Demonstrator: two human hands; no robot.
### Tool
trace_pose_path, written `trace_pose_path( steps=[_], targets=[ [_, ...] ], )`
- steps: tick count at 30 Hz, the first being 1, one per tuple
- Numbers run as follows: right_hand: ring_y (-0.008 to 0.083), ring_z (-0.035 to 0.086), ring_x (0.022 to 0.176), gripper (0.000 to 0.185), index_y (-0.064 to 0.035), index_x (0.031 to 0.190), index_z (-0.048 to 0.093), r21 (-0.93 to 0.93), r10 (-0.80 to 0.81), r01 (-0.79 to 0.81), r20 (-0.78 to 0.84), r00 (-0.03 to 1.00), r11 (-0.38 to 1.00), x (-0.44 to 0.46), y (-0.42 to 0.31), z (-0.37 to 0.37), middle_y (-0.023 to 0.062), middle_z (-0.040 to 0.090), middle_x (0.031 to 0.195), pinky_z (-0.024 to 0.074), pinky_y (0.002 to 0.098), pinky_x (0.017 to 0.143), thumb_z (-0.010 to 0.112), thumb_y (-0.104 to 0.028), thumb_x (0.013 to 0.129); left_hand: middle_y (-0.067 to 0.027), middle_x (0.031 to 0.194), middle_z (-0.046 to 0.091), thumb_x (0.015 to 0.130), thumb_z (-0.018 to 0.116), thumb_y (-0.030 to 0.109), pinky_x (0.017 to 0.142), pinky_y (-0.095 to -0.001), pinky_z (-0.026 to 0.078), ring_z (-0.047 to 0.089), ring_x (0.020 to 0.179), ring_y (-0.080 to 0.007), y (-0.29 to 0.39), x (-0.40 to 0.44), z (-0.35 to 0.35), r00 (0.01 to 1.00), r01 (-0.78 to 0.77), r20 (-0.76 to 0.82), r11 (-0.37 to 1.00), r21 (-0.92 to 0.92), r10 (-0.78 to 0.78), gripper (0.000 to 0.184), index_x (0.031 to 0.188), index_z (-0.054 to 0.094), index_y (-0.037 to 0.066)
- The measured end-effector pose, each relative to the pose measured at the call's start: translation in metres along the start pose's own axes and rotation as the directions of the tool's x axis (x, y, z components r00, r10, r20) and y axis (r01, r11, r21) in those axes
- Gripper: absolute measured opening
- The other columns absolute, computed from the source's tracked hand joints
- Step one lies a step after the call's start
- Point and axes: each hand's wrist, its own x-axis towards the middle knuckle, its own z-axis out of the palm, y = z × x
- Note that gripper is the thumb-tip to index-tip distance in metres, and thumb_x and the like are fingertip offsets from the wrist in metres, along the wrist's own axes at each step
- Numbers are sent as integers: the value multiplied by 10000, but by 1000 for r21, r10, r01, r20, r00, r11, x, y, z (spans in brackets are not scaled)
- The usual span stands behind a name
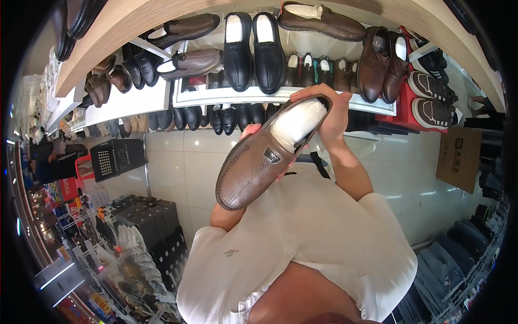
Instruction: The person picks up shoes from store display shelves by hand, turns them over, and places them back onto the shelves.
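One brown shoe (243, 175) with a round toe, stitched edge and crinkly white stuffing (297, 124) is up in front of the white shirt (307, 232). The right hand (333, 120) grips its heel; the left hand (250, 130), mostly hidden, seems to hold it from beneath.

The mid-brown loafer (245, 178) carries a woven-look patch (261, 168), a dark, silver-edged ornament (272, 156) and whitish stuffing (298, 125); the shirt (307, 232) is off-white with a small grey emblem (231, 252), the paired slip-ons (238, 62) black, the sneakers (431, 87) dark brownish with white stripes, the carton (456, 167) tan with black print (458, 144)
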Motion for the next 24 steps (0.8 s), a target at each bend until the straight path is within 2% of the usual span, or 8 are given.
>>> trace_pose_path(
  steps=[4, 7, 8, 10, 12, 13, 15, 24],
  targets=[
    [242, 663, 826, 808, 75, 898, 652, -39, -181, 182, 31, 983, 983, 1, 3, 4, 184, 684, 868, 520, 334, 778, 153, -547, 1025, -424, 1221, 439, 843, 561, 549, 452, -432, 604, 647, 806, -400, 4, -8, -8, 994, -27, -101, 999, 42, 31, 918, 1421, 269, -102],
    [239, 641, 939, 702, 72, 999, 641, 46, -67, 65, 49, 997, 997, 0, 4, 6, 184, 673, 1004, 492, 319, 848, 208, -478, 1048, -385, 1235, 474, 833, 575, 482, 557, -444, 604, 644, 887, -382, 7, -11, 6, 992, -61, -118, 992, -111, 48, 860, 1411, 304, -93],
    [239, 641, 939, 702, 72, 999, 641, 47, -70, 68, 51, 996, 997, 2, 4, 8, 184, 673, 1004, 492, 319, 848, 208, -478, 1048, -340, 1240, 503, 817, 601, 424, 661, -431, 586, 643, 914, -360, 10, -16, 1, 970, -100, -227, 994, -33, 90, 823, 1401, 329, -87],
    [218, 594, 1059, 579, 61, 1134, 605, -286, -178, 172, 8, 984, 943, 6, 5, 15, 162, 630, 1155, 444, 300, 925, 268, -404, 1061, -294, 1245, 532, 801, 626, 366, 766, -417, 569, 641, 942, -338, 18, -23, 1, 934, -131, -329, 990, 51, 140, 790, 1391, 354, -82],
    [191, 548, 1143, 462, 30, 1244, 560, -184, -64, 70, 37, 997, 980, 0, 10, 8, 129, 587, 1246, 404, 300, 981, 361, -340, 1053, -202, 1233, 572, 757, 667, 256, 935, -381, 484, 620, 1032, -292, 28, -24, 6, 859, -71, -334, 738, 672, 387, 745, 1372, 399, -67],
    [186, 545, 1151, 429, 20, 1264, 550, 85, 141, -141, 7, 990, 986, -3, 14, 6, 124, 581, 1255, 404, 309, 990, 400, -315, 1043, -165, 1366, 485, 732, 707, 182, 1058, -343, 371, 481, 1249, -242, 34, -25, 10, 841, -2, -387, 717, 697, 379, 837, 1443, 332, -49],
    [180, 533, 1174, 416, -1, 1333, 498, 470, 386, -380, 90, 918, 797, -4, 15, 2, 107, 559, 1285, 403, 324, 1009, 493, -258, 1006, -162, 1372, 484, 724, 714, 171, 1067, -339, 357, 475, 1258, -245, 41, -25, 4, 851, -5, -346, 666, 746, 394, 852, 1451, 325, -43],
    [204, 507, 1209, 539, 32, 1379, 430, 589, 424, -463, 214, 880, 663, -12, 11, 4, 139, 542, 1293, 400, 354, 1024, 599, -145, 899, -137, 1405, 463, 611, 807, 190, 1111, -354, 267, 424, 1308, -252, 45, -26, 9, 915, 34, -195, 415, 909, 354, 1015, 1479, 316, 0]
  ],
)
